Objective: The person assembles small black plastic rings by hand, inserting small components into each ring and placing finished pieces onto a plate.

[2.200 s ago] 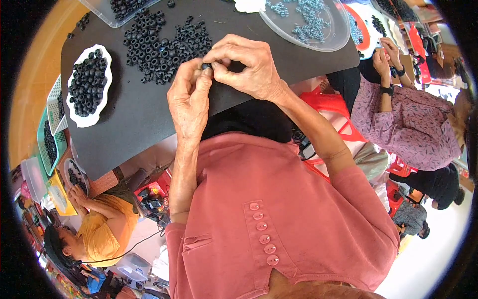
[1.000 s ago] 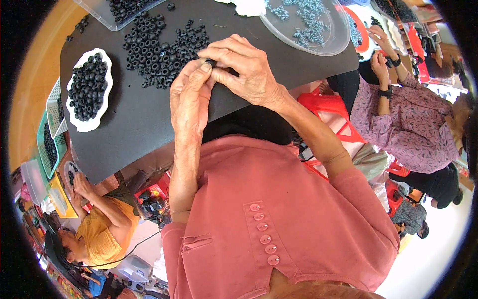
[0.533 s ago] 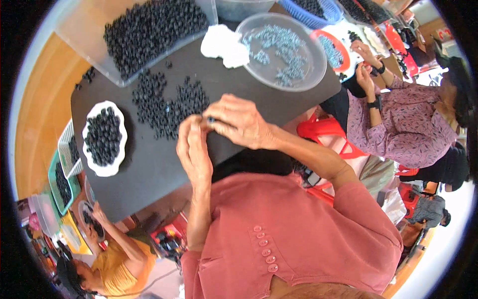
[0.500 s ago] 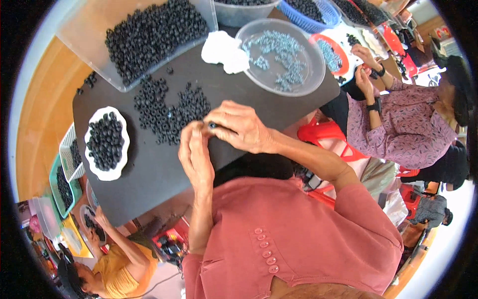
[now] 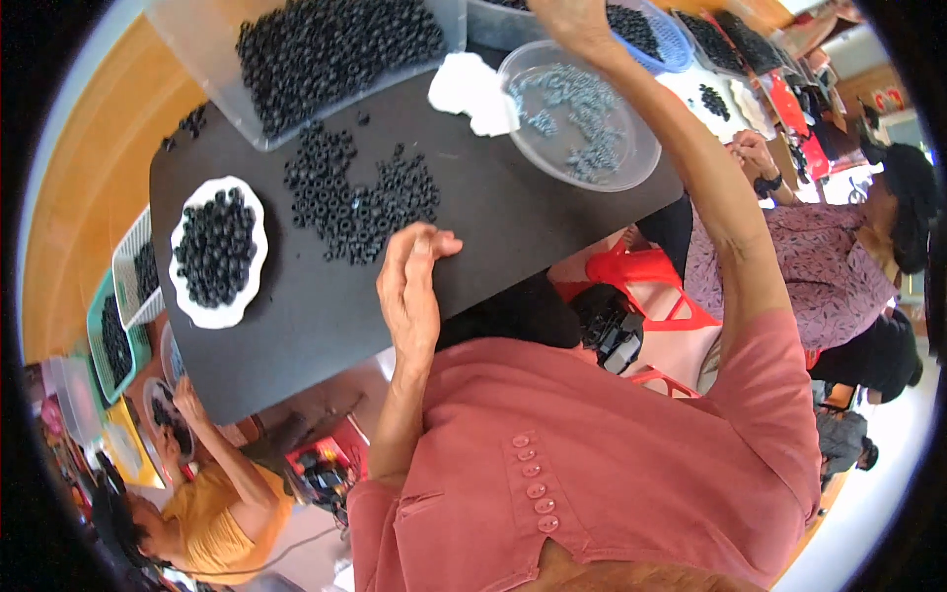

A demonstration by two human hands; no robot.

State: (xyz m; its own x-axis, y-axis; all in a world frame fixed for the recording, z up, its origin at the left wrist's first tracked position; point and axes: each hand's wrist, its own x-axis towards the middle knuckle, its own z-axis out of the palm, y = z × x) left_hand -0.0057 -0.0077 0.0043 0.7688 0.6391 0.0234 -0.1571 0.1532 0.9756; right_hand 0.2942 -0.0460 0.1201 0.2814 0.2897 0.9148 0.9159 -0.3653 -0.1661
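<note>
— Since the earlier frame, the right hand [image 5: 572, 18] has been parted from the left hand [image 5: 410, 296] and carried to the far edge of view, beyond the round clear tub [image 5: 639, 163].

— Is anything gripped?

— That cannot be told: the right fingers are cut off from view, and the left ones are held half curled, no piece clearly shown.

— And the black rings [image 5: 400, 202]?

— They are spread on the desk [image 5: 306, 326], just beyond the left hand and leftward, so the left is nearer; no long axis can be made out.
</note>
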